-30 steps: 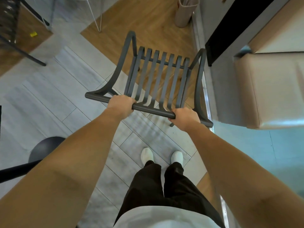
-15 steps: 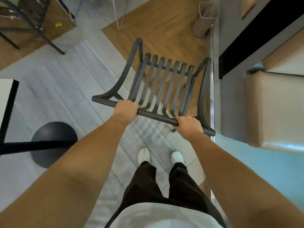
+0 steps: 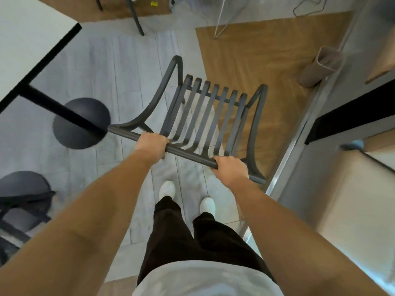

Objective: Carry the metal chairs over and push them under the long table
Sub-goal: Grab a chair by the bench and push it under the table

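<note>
1. Dark metal slatted chair (image 3: 205,116) held up in front of the person, over grey tile and wood flooring.
2. Left hand (image 3: 151,145) curled round the chair's top rail (image 3: 188,153) – firm grip, left of centre.
3. Right hand (image 3: 232,169) wrapped round the same rail near its right end.
4. White table (image 3: 27,48) with black post and round base (image 3: 82,122) at left – the rail's left end overlaps the base in view.
5. Beige bin (image 3: 320,67) by the right wall.
</note>
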Action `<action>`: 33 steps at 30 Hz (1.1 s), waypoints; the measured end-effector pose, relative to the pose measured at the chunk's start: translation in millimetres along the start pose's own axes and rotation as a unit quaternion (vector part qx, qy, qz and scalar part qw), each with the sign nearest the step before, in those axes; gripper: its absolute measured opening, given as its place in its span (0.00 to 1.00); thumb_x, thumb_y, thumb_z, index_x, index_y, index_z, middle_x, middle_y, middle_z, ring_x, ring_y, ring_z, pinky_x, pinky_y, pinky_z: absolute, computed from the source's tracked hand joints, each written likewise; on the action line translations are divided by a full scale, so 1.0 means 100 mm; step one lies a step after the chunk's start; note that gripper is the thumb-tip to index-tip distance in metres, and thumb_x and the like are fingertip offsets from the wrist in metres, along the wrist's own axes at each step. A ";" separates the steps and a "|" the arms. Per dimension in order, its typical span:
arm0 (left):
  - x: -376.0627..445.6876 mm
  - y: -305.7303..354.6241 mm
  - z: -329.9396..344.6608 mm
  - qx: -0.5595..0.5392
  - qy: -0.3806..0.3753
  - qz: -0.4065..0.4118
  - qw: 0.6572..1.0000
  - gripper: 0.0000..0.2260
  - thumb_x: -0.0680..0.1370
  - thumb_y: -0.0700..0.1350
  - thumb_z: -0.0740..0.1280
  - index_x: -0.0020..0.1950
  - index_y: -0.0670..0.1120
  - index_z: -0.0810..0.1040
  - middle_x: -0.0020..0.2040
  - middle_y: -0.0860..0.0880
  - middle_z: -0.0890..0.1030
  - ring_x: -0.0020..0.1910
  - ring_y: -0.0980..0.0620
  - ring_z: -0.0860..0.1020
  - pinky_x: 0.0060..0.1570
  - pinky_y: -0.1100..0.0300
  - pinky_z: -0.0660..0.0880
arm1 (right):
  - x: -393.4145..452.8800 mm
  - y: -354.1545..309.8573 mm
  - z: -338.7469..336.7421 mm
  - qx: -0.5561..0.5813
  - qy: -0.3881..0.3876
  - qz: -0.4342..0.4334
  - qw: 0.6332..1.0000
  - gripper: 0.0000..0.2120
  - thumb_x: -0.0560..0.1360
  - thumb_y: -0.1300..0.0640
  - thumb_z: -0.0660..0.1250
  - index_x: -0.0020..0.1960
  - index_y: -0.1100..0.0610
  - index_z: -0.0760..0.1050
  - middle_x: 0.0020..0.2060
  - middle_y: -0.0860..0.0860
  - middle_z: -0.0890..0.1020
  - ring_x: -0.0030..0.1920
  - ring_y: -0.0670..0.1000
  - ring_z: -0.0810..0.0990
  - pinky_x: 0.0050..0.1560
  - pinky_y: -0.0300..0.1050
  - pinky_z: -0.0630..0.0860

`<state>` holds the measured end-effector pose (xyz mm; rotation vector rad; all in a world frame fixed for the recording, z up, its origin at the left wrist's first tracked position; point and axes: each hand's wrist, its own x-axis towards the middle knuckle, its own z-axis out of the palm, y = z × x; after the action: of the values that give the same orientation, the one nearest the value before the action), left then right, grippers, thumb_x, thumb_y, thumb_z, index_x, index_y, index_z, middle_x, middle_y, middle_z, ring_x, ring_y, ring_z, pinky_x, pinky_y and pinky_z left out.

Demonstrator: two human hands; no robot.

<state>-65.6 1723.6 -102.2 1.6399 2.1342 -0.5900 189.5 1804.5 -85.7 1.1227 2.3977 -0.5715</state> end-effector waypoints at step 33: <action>-2.36 1.17 1.34 -0.231 -0.022 -0.349 0.908 0.14 0.82 0.40 0.60 0.64 0.52 0.79 0.53 0.48 0.81 0.53 0.46 0.80 0.43 0.54 0.72 | -0.29 -0.50 0.25 -0.268 -0.129 -0.307 0.904 0.07 0.81 0.46 0.64 0.57 0.44 0.78 0.42 0.47 0.80 0.44 0.51 0.80 0.49 0.51 0.79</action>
<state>111.6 1487.3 -98.9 0.5859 2.5513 -0.2577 171.9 1744.3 -81.1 0.0421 2.4156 -0.1877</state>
